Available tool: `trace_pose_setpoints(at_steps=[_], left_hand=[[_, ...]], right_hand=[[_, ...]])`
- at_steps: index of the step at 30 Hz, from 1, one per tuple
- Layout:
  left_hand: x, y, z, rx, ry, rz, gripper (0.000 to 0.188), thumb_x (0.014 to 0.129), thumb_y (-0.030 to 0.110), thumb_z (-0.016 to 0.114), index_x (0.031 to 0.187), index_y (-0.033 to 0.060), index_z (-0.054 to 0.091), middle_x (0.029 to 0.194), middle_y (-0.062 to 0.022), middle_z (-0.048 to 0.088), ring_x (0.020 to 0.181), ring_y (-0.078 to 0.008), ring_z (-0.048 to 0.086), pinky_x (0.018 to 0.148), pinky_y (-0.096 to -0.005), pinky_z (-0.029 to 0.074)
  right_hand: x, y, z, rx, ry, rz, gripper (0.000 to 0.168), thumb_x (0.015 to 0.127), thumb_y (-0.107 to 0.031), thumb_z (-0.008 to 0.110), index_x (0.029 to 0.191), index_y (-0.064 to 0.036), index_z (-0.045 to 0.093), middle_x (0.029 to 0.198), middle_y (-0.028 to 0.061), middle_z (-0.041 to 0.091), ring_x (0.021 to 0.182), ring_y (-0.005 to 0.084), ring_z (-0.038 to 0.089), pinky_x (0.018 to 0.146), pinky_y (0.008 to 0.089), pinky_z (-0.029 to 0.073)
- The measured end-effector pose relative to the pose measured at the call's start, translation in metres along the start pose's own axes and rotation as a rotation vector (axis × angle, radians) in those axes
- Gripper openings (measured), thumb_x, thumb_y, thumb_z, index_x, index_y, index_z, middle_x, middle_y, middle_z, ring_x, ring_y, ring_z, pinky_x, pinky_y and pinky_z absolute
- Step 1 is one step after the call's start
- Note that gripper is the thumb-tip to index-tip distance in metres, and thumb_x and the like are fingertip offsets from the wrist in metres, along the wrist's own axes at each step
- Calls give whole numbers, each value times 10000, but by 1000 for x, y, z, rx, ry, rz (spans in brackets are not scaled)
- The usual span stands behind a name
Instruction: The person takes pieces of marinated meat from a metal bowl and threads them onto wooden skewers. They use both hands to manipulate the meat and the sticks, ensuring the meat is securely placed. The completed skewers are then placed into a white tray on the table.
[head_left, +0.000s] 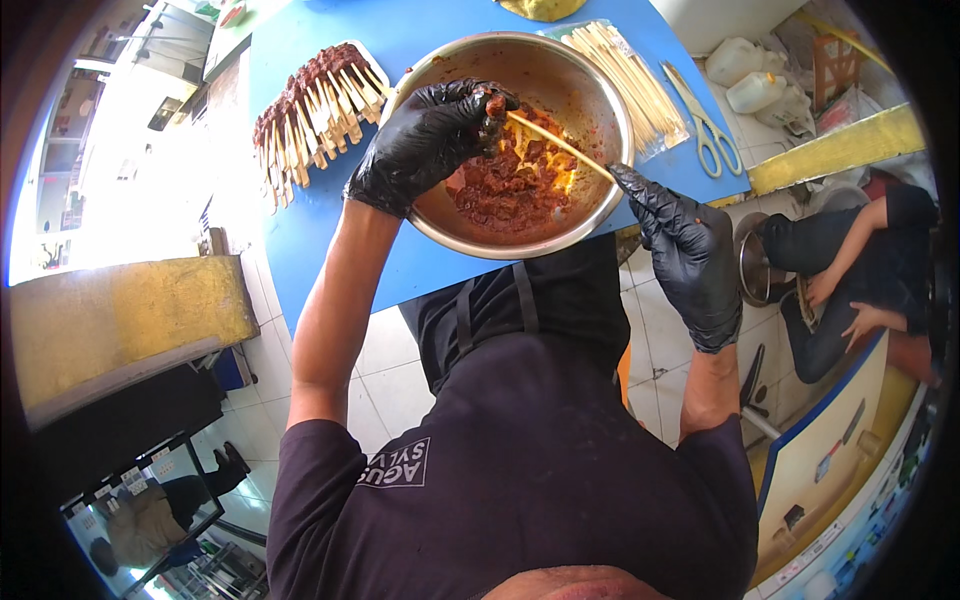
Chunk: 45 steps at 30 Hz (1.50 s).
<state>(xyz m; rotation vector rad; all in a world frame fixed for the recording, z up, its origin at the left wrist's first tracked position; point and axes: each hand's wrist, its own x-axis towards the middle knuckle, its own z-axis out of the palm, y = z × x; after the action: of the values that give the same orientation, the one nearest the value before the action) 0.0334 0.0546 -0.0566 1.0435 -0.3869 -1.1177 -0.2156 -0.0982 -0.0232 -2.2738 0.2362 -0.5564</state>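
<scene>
A steel mixing bowl (525, 250) holds chunks of meat in red marinade (510, 195) near the front edge of a blue table. Over the bowl's left part, my left hand (435, 139), in a black glove, pinches a piece of marinated meat (496, 106). A wooden skewer (562, 145) slants from that piece to my right hand (679, 240), gloved too, whose fingertips hold its other end at the bowl's right rim. To the left, many loaded skewers (319, 120) lie side by side on a white tray (373, 61), their meat ends pointing away.
Behind the bowl's right side lie an open plastic pack of bare skewers (626, 82) and scissors (705, 124). A yellow item (541, 6) sits at the table's far edge. At right, another person (855, 255) sits near a metal bowl (752, 262); plastic jugs (756, 91) stand beyond.
</scene>
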Motion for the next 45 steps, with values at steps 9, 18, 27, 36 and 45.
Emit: trace_pose_setpoints(at_steps=[9,18,27,36,45], left_hand=[[5,-4,-4,-13,-3,-3,195,917,65,572,1091,-22,594,945,-97,659,796,-162,630,697,-294,543],[0,-5,8,431,32,219,209,856,44,652,1045,-45,644,912,-109,685,769,-142,640,706,-285,540],[-1,-5,15,541,-27,213,206,820,46,686,1002,-52,682,822,-112,693,714,-141,643,682,-284,544],[3,-3,24,153,62,292,305,950,178,543,1152,-48,575,1091,-148,642,938,-207,648,834,-331,538],[16,-1,66,16,259,479,363,948,294,549,1076,-43,595,970,-131,654,863,-193,656,819,-317,532]], right_hand=[[6,9,8,-71,8,-49,327,840,84,562,1137,-25,642,1036,160,681,930,251,680,788,301,506],[12,-9,1,-212,-85,105,307,846,44,553,1126,-34,653,944,204,668,828,297,678,712,321,507],[19,10,6,-145,-28,-75,298,816,9,567,1087,-47,675,833,201,653,639,326,637,558,357,493],[19,6,34,301,122,159,301,868,24,530,1155,6,622,684,135,626,598,134,588,591,279,476],[29,-15,62,385,144,179,319,917,20,469,1222,9,564,725,58,596,582,83,497,535,239,412]])
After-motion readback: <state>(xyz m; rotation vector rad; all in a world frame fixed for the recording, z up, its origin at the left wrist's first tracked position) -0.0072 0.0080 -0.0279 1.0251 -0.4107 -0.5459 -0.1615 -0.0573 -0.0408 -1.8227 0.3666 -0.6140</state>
